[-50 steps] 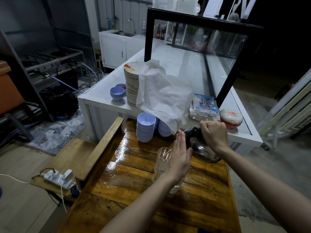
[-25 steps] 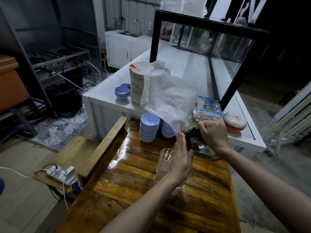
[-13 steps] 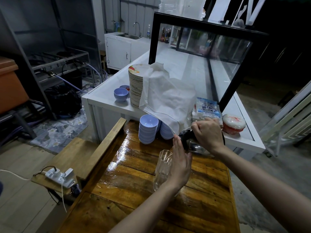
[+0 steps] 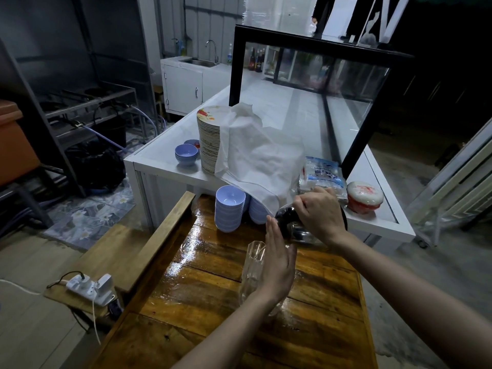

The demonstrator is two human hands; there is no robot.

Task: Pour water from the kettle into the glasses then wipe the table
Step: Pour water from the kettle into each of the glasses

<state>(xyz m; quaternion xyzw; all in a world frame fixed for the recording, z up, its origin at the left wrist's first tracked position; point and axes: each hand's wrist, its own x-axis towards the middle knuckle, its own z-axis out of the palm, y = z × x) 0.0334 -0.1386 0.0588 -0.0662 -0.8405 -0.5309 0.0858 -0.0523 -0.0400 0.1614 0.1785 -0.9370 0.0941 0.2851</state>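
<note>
Right hand: closed on the kettle grip, centre-right of frame; kettle metal, dark on top, mostly hidden under the hand.
Left hand: flat, fingers straight and together, palm laid against the right side of the glass; steadying it, not wrapped round.
Glass: clear, upright, long axis vertical, on the wet wooden table, centre of frame; mouth just left of the left fingertips.
Key relation: kettle sat up and right of the glass in frame, close, the left hand between them. Spout hidden, so could not tell if it was over the rim. No water seen falling.
Nearer hand: left on the glass; right owned the kettle.
Next move, my guess: bring the kettle down-left over the mouth, tip.
Counts: one kettle, one glass in view, though the task says glasses. Two stacks of blue bowls at the table's far end, the right one partly under the white cloth; more bowls and one stack of plates on the white counter.
Wiping: not begun; table shiny with water.
</note>
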